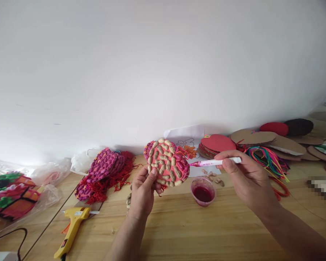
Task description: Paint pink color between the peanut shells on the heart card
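Left hand (142, 190) tight on peanut-covered disc (167, 165) at its lower left, right hand (247, 181) around white pen (208, 162)

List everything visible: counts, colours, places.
Round peanut-covered disc: one, red and tan, centre
Slim pen: one, white, beside disc
Plastic cup: one, clear, red inside, centre
Loose peanuts: several, tan, behind cup
Plastic glue gun: one, yellow, front left
Yarn-trimmed peanut discs: several, purple, left
Flat discs: stack, red, right
Flat cardboard shapes: several, brown, right
Tangled cords: bundle, multicoloured, right
Bagged crafts: some, multicoloured, left
Paper sheet: one, white, behind disc
Plastic bags: several, clear, left
Wooden table: one, light brown, below
Wall: one, white, behind
Left hand: one, bare, holding disc
Right hand: one, bare, holding pen
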Motion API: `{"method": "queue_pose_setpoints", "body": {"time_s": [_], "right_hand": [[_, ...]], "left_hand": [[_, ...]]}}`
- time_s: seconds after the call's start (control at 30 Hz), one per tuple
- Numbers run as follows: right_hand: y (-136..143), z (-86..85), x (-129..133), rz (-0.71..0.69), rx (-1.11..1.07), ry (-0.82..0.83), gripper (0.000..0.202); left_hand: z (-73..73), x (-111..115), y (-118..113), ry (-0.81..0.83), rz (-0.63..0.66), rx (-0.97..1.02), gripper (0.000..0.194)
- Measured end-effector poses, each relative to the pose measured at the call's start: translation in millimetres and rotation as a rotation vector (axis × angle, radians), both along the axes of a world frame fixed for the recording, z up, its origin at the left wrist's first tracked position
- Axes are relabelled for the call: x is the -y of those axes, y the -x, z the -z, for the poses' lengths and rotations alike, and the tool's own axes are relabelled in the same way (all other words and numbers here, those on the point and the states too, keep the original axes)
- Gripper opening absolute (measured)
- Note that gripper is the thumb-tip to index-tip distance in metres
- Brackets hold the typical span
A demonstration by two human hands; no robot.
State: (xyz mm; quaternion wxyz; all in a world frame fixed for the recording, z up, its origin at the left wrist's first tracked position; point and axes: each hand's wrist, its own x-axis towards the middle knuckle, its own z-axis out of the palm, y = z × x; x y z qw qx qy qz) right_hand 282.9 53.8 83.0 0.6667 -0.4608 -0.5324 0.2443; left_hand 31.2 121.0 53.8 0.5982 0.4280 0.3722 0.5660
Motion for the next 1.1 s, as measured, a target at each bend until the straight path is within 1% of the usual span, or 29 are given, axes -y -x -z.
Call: {"method": "queue_pose_setpoints", "body": {"time_s": [0.2, 0.37, 0.53, 0.7, 0.87, 1.03, 1.1], "right_hand": [[2.2, -2.6, 1.8, 0.052, 0.065, -0.015, 0.014], [2.6, -3.9, 3.2, 0.03, 0.098, -0.028, 0.015], [1.0, -2.6, 3.4, 0.072, 0.097, -0.012, 0.013], [2.9, -2.2, 3.4, 0.045, 0.087, -0.022, 0.015], [3.2, -3.3, 3.6, 0.068, 0.098, -0.008, 0.014], [3.5, -3.5, 4.5, 0.032, 0.113, -0.015, 0.013], [4.1, -3.3, 4.9, 0.043, 0.131, -0.012, 0.012]], "left_hand": [[-0.5, 0.0, 0.6, 0.01, -0.001, -0.004, 0.029], [-0.6, -0.7, -0.1, 0.014, -0.012, -0.004, 0.029], [-1.4, -0.1, -0.9, 0.029, -0.018, -0.007, 0.032], [-2.2, -0.3, -0.8, 0.045, -0.017, 0.002, 0.033], [-1.6, -0.5, -0.2, 0.048, -0.006, 0.005, 0.033], [-2.4, -0.8, -1.5, 0.07, -0.015, 0.008, 0.035], [-2.0, -1.1, -1.9, 0.089, -0.016, 0.021, 0.036]]}}
